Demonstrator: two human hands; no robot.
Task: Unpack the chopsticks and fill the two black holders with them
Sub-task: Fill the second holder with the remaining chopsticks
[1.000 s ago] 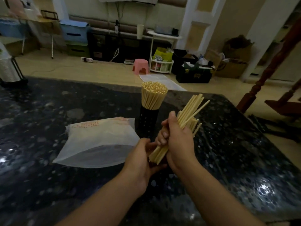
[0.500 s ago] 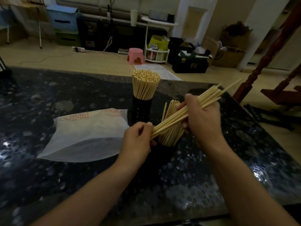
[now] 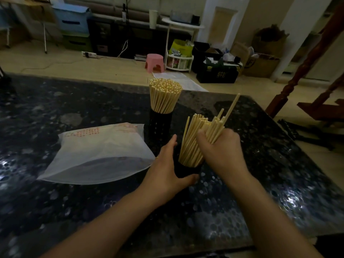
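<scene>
The left hand point(image 3: 167, 172) wraps the near black holder point(image 3: 186, 169) low on its left side. The right hand point(image 3: 221, 151) grips a bundle of chopsticks point(image 3: 214, 127) – long axis leaning far-right, lower ends already inside the holder, directly below the fingers.

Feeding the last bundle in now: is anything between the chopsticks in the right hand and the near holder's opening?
Only chopsticks already standing in the near holder; they fill its left side. The right hand grips its bundle above the right side, and the left hand steadies the holder.
</scene>
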